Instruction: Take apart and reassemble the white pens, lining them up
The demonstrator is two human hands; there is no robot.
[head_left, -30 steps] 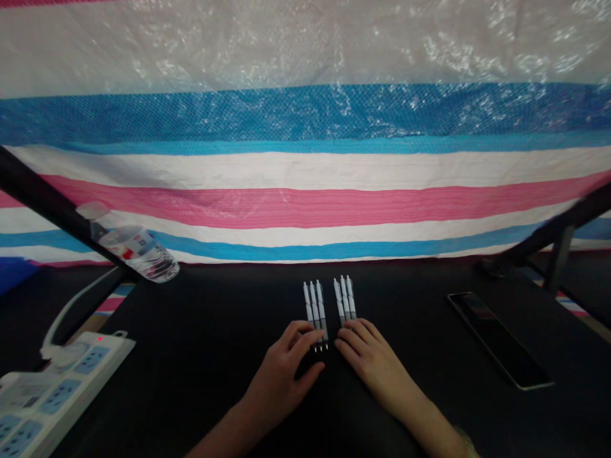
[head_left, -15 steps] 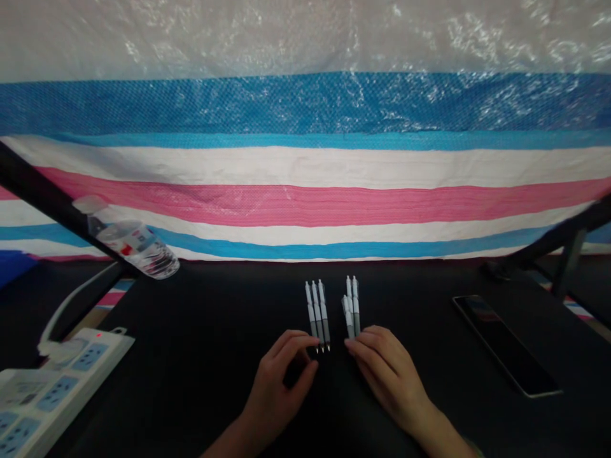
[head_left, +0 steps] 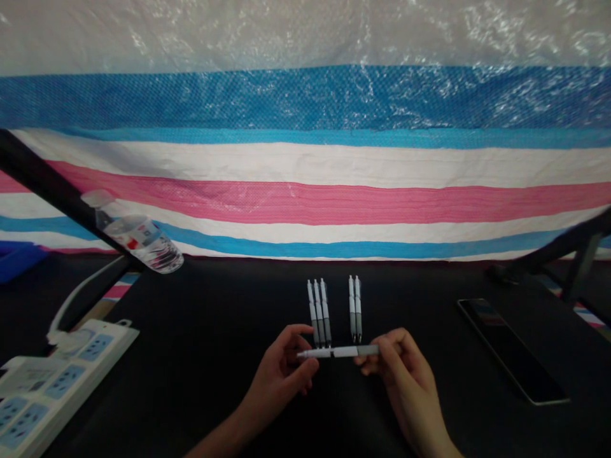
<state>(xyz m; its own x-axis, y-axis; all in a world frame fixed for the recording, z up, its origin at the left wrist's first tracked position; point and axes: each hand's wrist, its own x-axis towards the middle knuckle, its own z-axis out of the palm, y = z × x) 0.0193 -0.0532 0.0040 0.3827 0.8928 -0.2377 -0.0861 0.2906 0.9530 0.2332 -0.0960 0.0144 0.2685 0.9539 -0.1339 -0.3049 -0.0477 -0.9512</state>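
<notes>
A white pen with a grey grip [head_left: 344, 352] is held level above the table. My right hand [head_left: 405, 375] pinches its grey end between thumb and fingers. My left hand [head_left: 281, 369] is at the pen's other end, index finger and thumb apart with the pen tip between them; it does not appear to grip it. Beyond the hands, three matching pens [head_left: 319, 312] lie side by side, points toward me. Just right of them lie two more pens [head_left: 355, 308], close together.
On the right lies a dark phone [head_left: 513, 350]. At left are a white power strip [head_left: 71, 381] with a plugged-in cable, a clear plastic bottle [head_left: 147, 245] and a blue tray [head_left: 16, 259]. A striped plastic sheet [head_left: 305, 203] hangs behind the black table [head_left: 191, 381].
My right hand has taken one pen from the right-hand group, lifted it and turned it sideways. That group went from three pens to two. My left hand stays near, its fingers around the pen's end.
</notes>
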